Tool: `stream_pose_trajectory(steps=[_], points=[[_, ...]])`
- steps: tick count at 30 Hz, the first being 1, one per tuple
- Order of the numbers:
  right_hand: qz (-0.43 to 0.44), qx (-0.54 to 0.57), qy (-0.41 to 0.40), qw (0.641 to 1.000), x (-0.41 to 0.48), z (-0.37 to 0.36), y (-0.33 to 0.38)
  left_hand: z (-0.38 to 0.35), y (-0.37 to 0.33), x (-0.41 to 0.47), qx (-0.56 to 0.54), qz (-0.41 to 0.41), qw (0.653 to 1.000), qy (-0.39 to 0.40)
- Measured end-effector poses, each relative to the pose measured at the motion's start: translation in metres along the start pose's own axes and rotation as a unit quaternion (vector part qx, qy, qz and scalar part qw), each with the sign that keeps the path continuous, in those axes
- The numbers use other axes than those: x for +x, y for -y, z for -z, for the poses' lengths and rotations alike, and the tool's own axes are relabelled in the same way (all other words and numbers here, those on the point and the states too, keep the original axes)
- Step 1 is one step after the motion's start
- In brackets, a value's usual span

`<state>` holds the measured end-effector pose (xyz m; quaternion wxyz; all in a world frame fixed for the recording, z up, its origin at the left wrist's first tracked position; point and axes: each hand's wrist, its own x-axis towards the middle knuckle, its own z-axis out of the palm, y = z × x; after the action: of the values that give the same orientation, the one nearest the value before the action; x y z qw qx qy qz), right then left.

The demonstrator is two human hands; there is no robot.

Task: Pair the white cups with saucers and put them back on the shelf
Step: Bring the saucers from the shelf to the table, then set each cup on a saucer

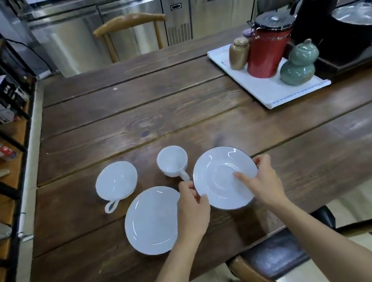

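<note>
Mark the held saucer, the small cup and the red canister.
held saucer (220, 174), head view, centre well.
small cup (172, 158), head view, inside of bowl.
red canister (267, 51), head view, side wall.

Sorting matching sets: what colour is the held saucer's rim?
Dark, near black, on the held saucer; head view.

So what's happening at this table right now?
A person holds a dark-rimmed saucer in both hands, left hand and right hand on opposite edges, above the wooden table. A second saucer and two white cups, a wide one and a smaller one, sit unpaired on the table.
</note>
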<state>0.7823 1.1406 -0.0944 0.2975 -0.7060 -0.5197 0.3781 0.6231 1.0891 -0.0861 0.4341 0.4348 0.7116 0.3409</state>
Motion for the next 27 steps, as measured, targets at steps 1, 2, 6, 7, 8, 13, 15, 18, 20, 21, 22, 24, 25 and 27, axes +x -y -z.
stream_pose_trajectory(steps=[1, 2, 6, 7, 8, 13, 15, 18, 20, 21, 22, 24, 25, 27], points=[[-0.002, -0.011, 0.009, 1.0, 0.009, 0.004, -0.005, -0.009, 0.0, 0.003, 0.003, 0.009, 1.0, 0.005], [-0.004, -0.026, 0.017, 0.999, 0.016, 0.007, -0.01, -0.017, -0.001, 0.007, 0.004, 0.017, 1.0, 0.008], [-0.009, -0.082, 0.048, 0.995, 0.044, 0.012, -0.028, -0.042, -0.003, 0.019, 0.009, 0.05, 0.999, 0.019], [-0.008, -0.094, 0.053, 0.994, 0.05, 0.012, -0.031, -0.046, -0.003, 0.023, 0.015, 0.057, 0.998, 0.021], [-0.004, -0.107, 0.057, 0.993, 0.055, 0.011, -0.034, -0.05, -0.003, 0.026, 0.02, 0.061, 0.998, 0.022], [0.002, -0.159, 0.055, 0.986, 0.073, 0.008, -0.049, -0.063, -0.003, 0.035, 0.038, 0.067, 0.997, 0.018], [0.015, -0.194, 0.053, 0.98, 0.075, 0.007, -0.05, -0.066, -0.003, 0.037, 0.05, 0.068, 0.996, 0.008], [0.048, -0.251, 0.047, 0.966, 0.077, 0.01, -0.049, -0.064, -0.003, 0.039, 0.087, 0.074, 0.993, 0.004], [0.069, -0.281, 0.043, 0.956, 0.08, 0.012, -0.05, -0.061, -0.005, 0.041, 0.125, 0.083, 0.989, 0.008], [0.082, -0.294, 0.039, 0.951, 0.083, 0.012, -0.051, -0.058, -0.007, 0.042, 0.148, 0.094, 0.984, 0.011], [0.098, -0.303, 0.03, 0.948, 0.086, 0.011, -0.053, -0.055, -0.009, 0.044, 0.174, 0.101, 0.98, 0.014], [0.123, -0.292, -0.003, 0.948, 0.093, 0.012, -0.05, -0.047, -0.017, 0.047, 0.207, 0.107, 0.972, 0.023], [0.131, -0.281, -0.015, 0.951, 0.096, 0.013, -0.045, -0.042, -0.023, 0.048, 0.208, 0.101, 0.973, 0.018], [0.162, -0.269, -0.012, 0.949, 0.1, 0.013, -0.028, -0.028, -0.037, 0.048, 0.187, 0.066, 0.98, -0.022]])
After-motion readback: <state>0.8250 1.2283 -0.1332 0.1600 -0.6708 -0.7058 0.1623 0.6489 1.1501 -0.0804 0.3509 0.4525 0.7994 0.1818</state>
